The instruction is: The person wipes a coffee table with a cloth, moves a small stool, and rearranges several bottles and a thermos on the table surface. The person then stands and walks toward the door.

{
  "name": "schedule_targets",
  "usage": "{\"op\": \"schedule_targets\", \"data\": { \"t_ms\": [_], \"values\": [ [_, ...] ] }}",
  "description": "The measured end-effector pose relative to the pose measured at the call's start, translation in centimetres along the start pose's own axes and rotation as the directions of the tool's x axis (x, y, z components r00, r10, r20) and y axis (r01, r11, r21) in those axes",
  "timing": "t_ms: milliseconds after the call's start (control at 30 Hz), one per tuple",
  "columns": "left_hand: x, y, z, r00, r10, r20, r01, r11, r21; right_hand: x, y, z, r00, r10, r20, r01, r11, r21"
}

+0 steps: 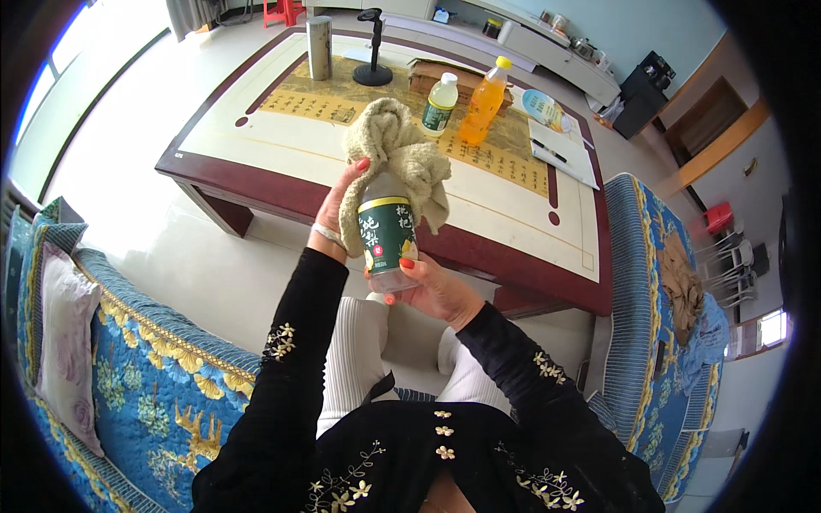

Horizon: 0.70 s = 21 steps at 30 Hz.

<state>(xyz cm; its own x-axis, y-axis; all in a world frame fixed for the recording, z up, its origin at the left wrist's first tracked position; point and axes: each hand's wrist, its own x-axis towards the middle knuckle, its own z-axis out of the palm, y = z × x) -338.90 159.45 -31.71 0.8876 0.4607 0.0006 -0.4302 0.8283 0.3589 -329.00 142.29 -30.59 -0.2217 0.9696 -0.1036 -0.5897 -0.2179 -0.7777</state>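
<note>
In front of me a plastic bottle (pixel 388 237) with a green label and yellow band is held tilted above the near edge of the table. My right hand (pixel 436 288) grips its base, fingers curled round the bottom. A beige terry cloth (pixel 391 144) is draped over the bottle's neck and top, which it hides. My left hand (pixel 335 211) presses this cloth against the bottle's left side, thumb upward; most of its fingers are hidden behind the cloth. Beyond stand a white-capped bottle (pixel 440 106) with a green label and an orange drink bottle (pixel 484 102) with a yellow cap.
The low table (pixel 256 144) carries a metallic tumbler (pixel 319 48), a black stand (pixel 372 72), a cardboard box (pixel 442 75), a round printed fan (pixel 544 108) and a pen (pixel 549 150) on white paper (pixel 577 165). Covered sofas (pixel 154 378) flank me.
</note>
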Motion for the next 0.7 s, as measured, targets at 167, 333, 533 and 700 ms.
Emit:
{"op": "schedule_targets", "data": {
  "t_ms": [167,333,533,700],
  "values": [
    [-1.7,-1.8,2.3,0.999,-0.021,0.045,0.023,0.999,-0.028,-1.9,0.3,2.7,0.986,-0.025,-0.163,0.003,0.992,-0.129],
    [-0.6,-3.0,5.0,0.986,0.156,-0.050,-0.110,0.855,0.506,-1.6,-1.5,1.2,0.712,-0.541,-0.448,-0.191,0.465,-0.864],
    [0.0,-9.5,4.8,0.769,0.633,0.085,-0.173,0.079,0.982,0.8,-2.2,-4.4,0.598,-0.787,-0.154,0.062,0.237,-0.970],
    [0.5,-7.6,0.4,0.791,0.612,0.027,-0.335,0.395,0.856,3.1,-3.0,-6.3,0.767,-0.630,-0.118,0.138,0.342,-0.930]
  ]
}}
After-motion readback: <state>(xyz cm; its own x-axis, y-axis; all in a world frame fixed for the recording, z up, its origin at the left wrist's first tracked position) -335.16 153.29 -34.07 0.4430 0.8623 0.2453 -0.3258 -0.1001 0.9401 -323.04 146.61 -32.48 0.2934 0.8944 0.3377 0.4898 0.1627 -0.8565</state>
